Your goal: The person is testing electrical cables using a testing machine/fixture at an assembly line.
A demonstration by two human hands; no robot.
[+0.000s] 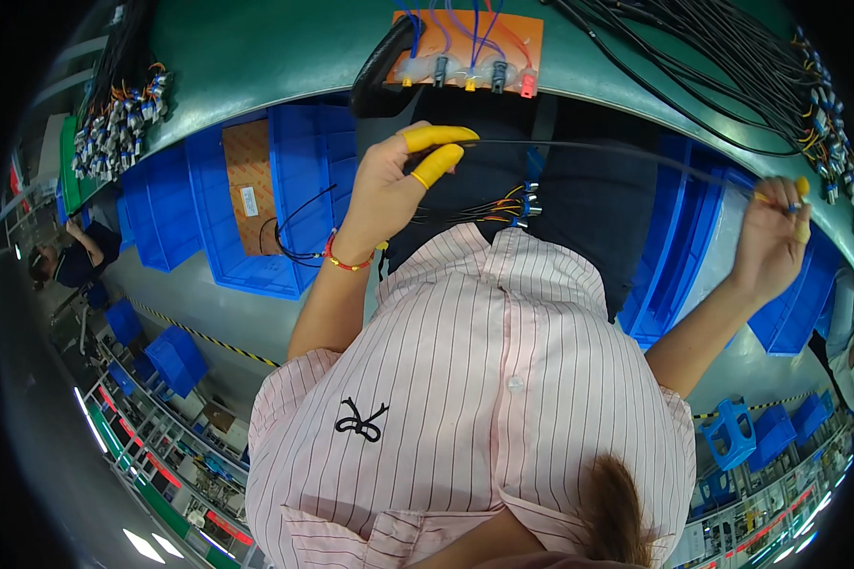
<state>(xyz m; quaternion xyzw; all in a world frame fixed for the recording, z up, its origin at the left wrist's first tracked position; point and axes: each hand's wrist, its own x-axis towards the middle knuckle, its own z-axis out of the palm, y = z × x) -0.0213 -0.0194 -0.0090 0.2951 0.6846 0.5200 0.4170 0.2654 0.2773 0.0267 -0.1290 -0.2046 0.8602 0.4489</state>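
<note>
A thin black cable (588, 146) is stretched nearly level between my hands, in front of the bench edge. My left hand (389, 185) pinches it between thumb and index finger, both in yellow finger covers. Out to the right, my right hand (773, 237), also with yellow finger covers, is closed on the cable's other stretch; a small bluish-silver piece shows at its fingers. Across my lap lie more cables with orange and yellow wires and blue-silver connectors (529, 204). A loose loop of black cable (285, 245) hangs beside my left wrist.
On the green bench (266, 47) an orange board (470, 43) carries several connectors and coloured wires, with a black curved object (384, 71) beside it. Cable bundles lie at the right (693, 57) and left (123, 119). Blue bins (242, 209) stand below. Another person (85, 251) is far left.
</note>
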